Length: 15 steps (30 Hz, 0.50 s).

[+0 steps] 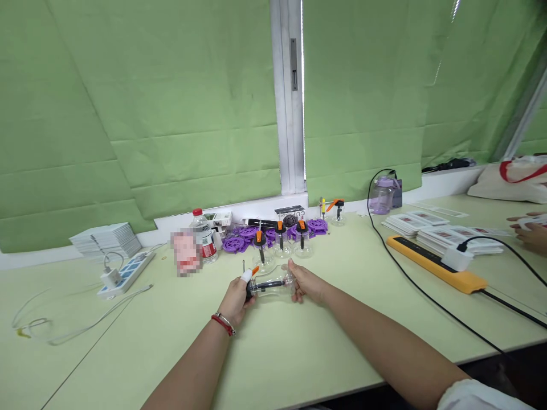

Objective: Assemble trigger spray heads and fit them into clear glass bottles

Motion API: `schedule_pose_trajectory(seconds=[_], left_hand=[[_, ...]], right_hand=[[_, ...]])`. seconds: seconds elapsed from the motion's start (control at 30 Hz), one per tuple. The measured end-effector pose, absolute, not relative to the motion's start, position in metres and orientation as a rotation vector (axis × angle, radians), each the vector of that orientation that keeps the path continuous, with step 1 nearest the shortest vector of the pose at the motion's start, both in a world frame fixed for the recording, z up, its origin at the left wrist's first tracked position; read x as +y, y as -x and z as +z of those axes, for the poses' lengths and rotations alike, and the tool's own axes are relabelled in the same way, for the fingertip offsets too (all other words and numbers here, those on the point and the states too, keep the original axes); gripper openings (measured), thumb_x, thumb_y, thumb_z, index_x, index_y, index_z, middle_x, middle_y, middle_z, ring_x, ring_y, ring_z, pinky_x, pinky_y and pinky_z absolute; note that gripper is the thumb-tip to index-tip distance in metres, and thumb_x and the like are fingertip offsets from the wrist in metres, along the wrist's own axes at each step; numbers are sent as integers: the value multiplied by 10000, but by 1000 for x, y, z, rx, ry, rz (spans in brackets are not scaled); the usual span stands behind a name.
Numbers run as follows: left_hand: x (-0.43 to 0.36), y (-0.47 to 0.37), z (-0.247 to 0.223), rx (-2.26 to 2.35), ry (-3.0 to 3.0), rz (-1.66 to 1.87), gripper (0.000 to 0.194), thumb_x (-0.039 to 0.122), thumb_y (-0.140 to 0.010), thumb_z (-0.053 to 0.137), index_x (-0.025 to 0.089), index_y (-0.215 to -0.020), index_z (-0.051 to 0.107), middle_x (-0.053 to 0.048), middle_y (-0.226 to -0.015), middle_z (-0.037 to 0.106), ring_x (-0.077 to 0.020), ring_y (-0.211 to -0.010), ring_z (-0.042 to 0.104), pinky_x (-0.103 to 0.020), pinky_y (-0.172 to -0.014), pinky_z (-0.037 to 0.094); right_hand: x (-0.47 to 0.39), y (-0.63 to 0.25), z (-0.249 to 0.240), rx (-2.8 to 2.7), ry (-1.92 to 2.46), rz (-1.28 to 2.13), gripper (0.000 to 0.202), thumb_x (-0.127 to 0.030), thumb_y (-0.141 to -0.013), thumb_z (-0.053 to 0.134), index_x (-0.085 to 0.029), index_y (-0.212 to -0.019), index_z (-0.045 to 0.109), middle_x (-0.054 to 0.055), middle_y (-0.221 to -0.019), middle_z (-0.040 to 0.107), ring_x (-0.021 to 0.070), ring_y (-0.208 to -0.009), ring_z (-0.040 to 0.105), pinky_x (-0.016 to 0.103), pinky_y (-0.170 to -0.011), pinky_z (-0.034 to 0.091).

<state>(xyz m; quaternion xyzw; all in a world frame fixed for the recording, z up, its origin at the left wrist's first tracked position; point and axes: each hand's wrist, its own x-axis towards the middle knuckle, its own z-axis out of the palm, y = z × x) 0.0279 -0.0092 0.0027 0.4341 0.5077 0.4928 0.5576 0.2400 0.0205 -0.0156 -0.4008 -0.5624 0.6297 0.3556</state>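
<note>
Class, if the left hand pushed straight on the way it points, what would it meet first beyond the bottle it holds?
Probably the nearest upright, orange-levered clear bottle, just beyond the left hand, though depth is unclear.

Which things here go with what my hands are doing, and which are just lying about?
Probably in use:
- clear container, held by left hand and right hand
- three similar upright containers

Probably just lying about:
- red-capped bottle
- orange power strip
- purple-lidded jug
- tote bag
</note>
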Motion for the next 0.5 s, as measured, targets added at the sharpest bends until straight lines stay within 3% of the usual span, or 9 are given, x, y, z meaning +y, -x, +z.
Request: schedule_pose_trajectory(seconds=[0.1, 0.2, 0.27, 0.37, 0.43, 0.5], left_hand=[[-6, -24, 2, 1221, -993, 1208, 411, 554, -672, 593, 157, -685, 490, 50, -514, 459, -54, -354, 417, -182, -342, 156], [-5, -21, 0, 1213, -1004, 1230, 414, 557, -687, 579, 152, -713, 499, 42, -508, 478, -62, -348, 426, -182, -327, 167], [-5, -22, 0, 1222, -1018, 1238, 398, 549, -703, 570, 161, -720, 484, 35, -504, 494, -75, -344, 446, -185, -317, 203], [-8, -26, 1, 1234, -1018, 1236, 364, 525, -725, 555, 172, -720, 466, 30, -495, 507, -93, -336, 470, -196, -308, 248], [-10, -28, 3, 1228, -1020, 1228, 349, 510, -731, 553, 173, -713, 464, 26, -489, 511, -97, -333, 474, -200, -304, 256], [-11, -29, 4, 1226, -1022, 1225, 343, 502, -730, 557, 173, -706, 463, 24, -487, 515, -96, -333, 476, -199, -303, 256]], right_hand=[[16, -243, -10, -1408, 869, 1711, 642, -649, -792, 446, -301, -1309, 293, 87, -1121, 536, 139, -622, 664, 260, -478, 508], [13, -247, -5, -1456, 741, 1804, 712, -472, -720, 673, -304, -1309, 310, 104, -1243, 462, 168, -763, 679, 301, -611, 547], [13, -249, -6, -1501, 773, 1806, 675, -437, -699, 703, -266, -1262, 372, 101, -1172, 521, 163, -700, 679, 266, -531, 530], [17, -247, -12, -1577, 877, 1725, 490, -558, -750, 589, -165, -1034, 525, 69, -881, 639, 99, -462, 599, 173, -329, 368], [21, -245, -17, -1608, 967, 1659, 549, -653, -784, 448, -119, -813, 569, 48, -654, 630, 61, -344, 487, 157, -277, 256], [24, -241, -21, -1617, 1053, 1629, 664, -710, -798, 308, -110, -670, 562, 36, -508, 571, 54, -306, 421, 162, -267, 223]])
